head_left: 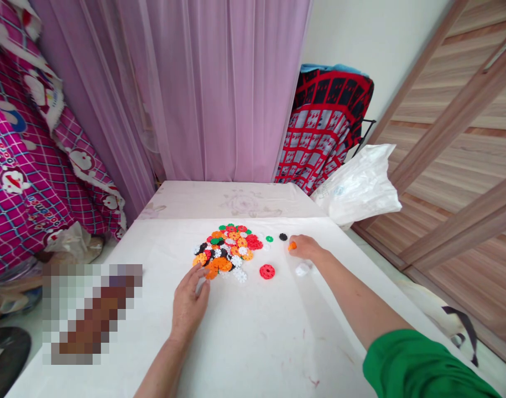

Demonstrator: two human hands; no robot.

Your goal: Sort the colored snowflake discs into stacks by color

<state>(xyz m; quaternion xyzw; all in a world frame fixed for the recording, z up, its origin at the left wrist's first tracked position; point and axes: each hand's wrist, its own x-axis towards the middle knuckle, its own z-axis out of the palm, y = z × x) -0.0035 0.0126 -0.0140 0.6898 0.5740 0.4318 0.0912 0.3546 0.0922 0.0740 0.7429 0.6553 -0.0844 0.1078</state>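
A heap of notched plastic discs point(231, 241) in orange, red, white, black and green lies on the white-covered table. At the heap's near left edge, my left hand point(189, 298) is open, with fingers stretched and thumb apart. Its fingertips are at an orange disc point(212, 271); whether they touch it I cannot tell. My right hand point(304, 247), right of the heap, is closed on orange discs point(292, 246), partly hidden by the fingers. Close by lie a black disc point(283, 237), a small green disc point(269, 239), white pieces point(303, 269) and a red disc point(267, 271).
The white table cover point(253, 337) bears faint reddish marks near the front. A white plastic bag point(358, 185) stands at the table's back right. Behind the table hangs a purple curtain point(223, 94). Wooden cabinet doors point(455, 166) are on the right. A pixelated patch hides something at left.
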